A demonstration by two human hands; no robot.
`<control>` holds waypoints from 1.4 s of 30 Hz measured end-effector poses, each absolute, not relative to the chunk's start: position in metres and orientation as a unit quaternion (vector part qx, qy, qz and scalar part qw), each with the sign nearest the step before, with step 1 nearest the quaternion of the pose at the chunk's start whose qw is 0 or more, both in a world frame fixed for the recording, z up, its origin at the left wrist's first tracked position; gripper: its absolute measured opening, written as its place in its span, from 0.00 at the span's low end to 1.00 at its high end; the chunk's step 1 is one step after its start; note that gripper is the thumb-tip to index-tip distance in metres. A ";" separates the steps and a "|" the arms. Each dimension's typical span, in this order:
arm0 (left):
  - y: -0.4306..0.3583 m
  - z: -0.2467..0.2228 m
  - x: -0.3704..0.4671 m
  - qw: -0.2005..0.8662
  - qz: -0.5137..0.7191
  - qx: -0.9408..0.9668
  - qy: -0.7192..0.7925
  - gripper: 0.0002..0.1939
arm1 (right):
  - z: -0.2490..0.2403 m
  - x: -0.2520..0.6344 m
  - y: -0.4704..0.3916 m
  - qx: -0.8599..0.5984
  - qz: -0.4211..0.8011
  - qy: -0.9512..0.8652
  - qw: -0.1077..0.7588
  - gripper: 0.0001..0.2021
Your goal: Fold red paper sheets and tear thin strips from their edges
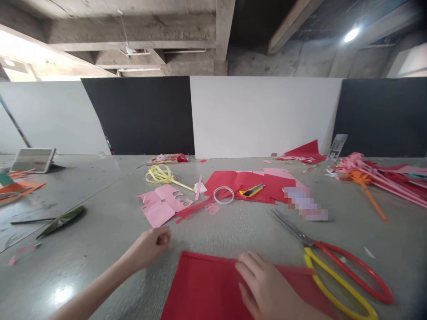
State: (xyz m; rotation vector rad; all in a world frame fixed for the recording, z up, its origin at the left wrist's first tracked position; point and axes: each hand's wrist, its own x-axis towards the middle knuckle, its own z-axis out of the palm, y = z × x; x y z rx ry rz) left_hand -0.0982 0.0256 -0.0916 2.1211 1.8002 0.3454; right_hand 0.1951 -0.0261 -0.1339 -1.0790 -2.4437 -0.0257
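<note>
The right hand (263, 278) lies across a red sheet (203, 284) at the table's near edge, palm down, fingers slightly bent and unclenched. The left hand (162, 240) hovers beyond the sheet's left corner, loosely curled; I can't tell whether it pinches anything. One pair of scissors (311, 242) crowds the sheet's right corner, with one red handle loop and one yellow. Farther out I count one yellow utility knife (252, 191) atop red paper scraps (220, 180), one pale ring (215, 195) beside it, one pink sheet with cut-outs (158, 202) and one yellow strip-loop flower (160, 174). One green leaf (65, 222) and one tablet (32, 160) sit leftward; one orange-stemmed flower (368, 191) lies right. Two black panels (142, 115) stand behind.
</note>
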 end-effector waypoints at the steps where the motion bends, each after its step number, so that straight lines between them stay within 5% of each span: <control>1: 0.019 -0.088 -0.090 0.161 0.128 0.764 0.611 0.06 | -0.134 0.195 -0.026 -0.397 -0.007 -0.889 0.228 0.13; 4: 0.005 -0.083 -0.055 0.077 0.114 0.873 0.469 0.17 | -0.133 0.195 -0.026 -0.415 0.011 -0.885 0.210 0.17; 7: 0.003 -0.086 -0.024 -0.053 0.045 0.939 0.337 0.14 | -0.129 0.196 -0.026 -0.438 0.031 -0.877 0.195 0.18; 13: 0.025 -0.094 -0.004 -0.097 -0.007 0.962 0.256 0.10 | -0.114 0.198 -0.024 -0.474 0.060 -0.862 0.171 0.13; 19: 0.052 -0.070 0.000 -0.045 -0.004 0.953 0.299 0.10 | -0.102 0.206 -0.015 -0.486 0.079 -0.850 0.190 0.12; 26: 0.068 -0.047 0.005 0.109 0.038 0.938 0.326 0.06 | -0.082 0.229 0.007 -0.491 -0.059 -0.846 0.200 0.12; 34: 0.050 -0.049 -0.018 0.223 0.268 0.829 0.437 0.13 | -0.032 0.261 0.008 -0.502 -0.139 -0.773 0.362 0.13; 38: 0.024 -0.068 -0.021 0.239 0.433 0.691 0.527 0.16 | -0.030 0.271 0.012 -0.594 -0.035 -0.688 0.416 0.22; 42: -0.007 -0.100 -0.003 0.302 0.488 0.601 0.556 0.15 | -0.066 0.272 0.018 -0.656 0.260 -0.652 0.276 0.31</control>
